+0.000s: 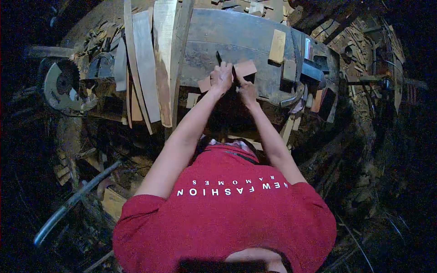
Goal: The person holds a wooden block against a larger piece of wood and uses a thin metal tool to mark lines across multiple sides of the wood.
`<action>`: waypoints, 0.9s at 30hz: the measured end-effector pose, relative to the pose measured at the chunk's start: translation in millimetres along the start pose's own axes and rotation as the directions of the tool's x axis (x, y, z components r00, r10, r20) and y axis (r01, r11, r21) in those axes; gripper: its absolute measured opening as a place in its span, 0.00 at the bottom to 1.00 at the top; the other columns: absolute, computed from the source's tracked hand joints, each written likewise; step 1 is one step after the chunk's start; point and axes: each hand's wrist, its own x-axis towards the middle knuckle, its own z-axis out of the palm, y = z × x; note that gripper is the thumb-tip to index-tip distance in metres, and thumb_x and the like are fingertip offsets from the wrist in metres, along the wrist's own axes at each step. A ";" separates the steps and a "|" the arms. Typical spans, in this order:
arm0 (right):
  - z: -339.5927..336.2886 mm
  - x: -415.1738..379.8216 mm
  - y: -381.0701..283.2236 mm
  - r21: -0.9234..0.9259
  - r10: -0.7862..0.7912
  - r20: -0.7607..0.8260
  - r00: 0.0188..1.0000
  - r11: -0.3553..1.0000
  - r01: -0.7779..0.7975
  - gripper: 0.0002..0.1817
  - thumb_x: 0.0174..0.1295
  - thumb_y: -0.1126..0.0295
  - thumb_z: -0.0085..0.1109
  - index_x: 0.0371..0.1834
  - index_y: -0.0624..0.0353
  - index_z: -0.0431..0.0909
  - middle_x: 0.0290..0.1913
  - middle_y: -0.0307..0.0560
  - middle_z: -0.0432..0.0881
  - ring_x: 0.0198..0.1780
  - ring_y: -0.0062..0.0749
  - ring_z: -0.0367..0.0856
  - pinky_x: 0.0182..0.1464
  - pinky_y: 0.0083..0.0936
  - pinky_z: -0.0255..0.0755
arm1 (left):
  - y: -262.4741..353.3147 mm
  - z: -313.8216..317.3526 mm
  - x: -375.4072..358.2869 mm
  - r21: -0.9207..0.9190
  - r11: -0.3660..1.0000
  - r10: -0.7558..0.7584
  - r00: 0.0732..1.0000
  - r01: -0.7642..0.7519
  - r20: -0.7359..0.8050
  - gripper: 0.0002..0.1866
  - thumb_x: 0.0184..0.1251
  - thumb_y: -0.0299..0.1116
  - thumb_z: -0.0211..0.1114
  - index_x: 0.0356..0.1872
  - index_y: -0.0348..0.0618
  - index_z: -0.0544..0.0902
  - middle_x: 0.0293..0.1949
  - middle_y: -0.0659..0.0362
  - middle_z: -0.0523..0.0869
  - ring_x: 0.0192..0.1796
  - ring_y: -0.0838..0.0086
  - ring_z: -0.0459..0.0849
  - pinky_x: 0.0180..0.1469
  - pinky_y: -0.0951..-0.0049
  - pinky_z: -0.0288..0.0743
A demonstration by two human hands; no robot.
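My left hand (222,78) is closed near the front edge of the grey work surface (209,29), with a thin dark tool (218,58) sticking up beyond its fingers. Just to its right, my right hand (246,92) has its fingers bent together beside a flat pinkish-brown wood piece (246,68). A dark, narrow edge shows between the two hands, but what it belongs to is unclear. Another small wood piece (204,84) lies left of my left hand. What the right fingers hold, if anything, is hidden.
Long boards (146,59) lie across the surface at the left. A yellowish block (277,46) and a blue-grey metal piece (312,73) are at the right. A round toothed blade (63,84) stands at the far left. Wood scraps surround the surface.
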 end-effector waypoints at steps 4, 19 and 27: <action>-14.6 -26.9 -4.7 -0.060 0.111 0.097 0.989 0.993 -0.106 0.40 0.44 0.75 0.59 0.65 0.41 0.56 0.23 0.63 0.74 0.26 0.56 0.75 0.29 0.42 0.68 | 3.7 -6.6 -0.6 -0.004 1.000 -0.005 1.000 0.005 -0.001 0.13 0.45 0.26 0.62 0.35 0.44 0.75 0.36 0.53 0.75 0.36 0.55 0.78 0.32 0.57 0.76; -8.1 -11.7 0.9 0.016 -0.038 -0.001 0.999 0.999 0.038 0.41 0.45 0.76 0.55 0.66 0.37 0.55 0.23 0.62 0.74 0.27 0.55 0.75 0.28 0.44 0.66 | 1.2 -1.6 -1.2 -0.043 0.999 -0.027 1.000 0.027 -0.007 0.12 0.43 0.25 0.62 0.33 0.43 0.76 0.36 0.52 0.76 0.38 0.54 0.79 0.35 0.57 0.76; -44.5 -85.3 -9.3 0.001 0.132 0.138 0.981 0.991 -0.134 0.42 0.46 0.77 0.55 0.67 0.38 0.51 0.25 0.63 0.74 0.27 0.57 0.74 0.27 0.44 0.65 | 3.6 -5.7 -2.5 0.003 1.000 0.019 1.000 -0.019 -0.005 0.10 0.45 0.25 0.60 0.33 0.42 0.75 0.35 0.52 0.76 0.38 0.54 0.78 0.34 0.58 0.75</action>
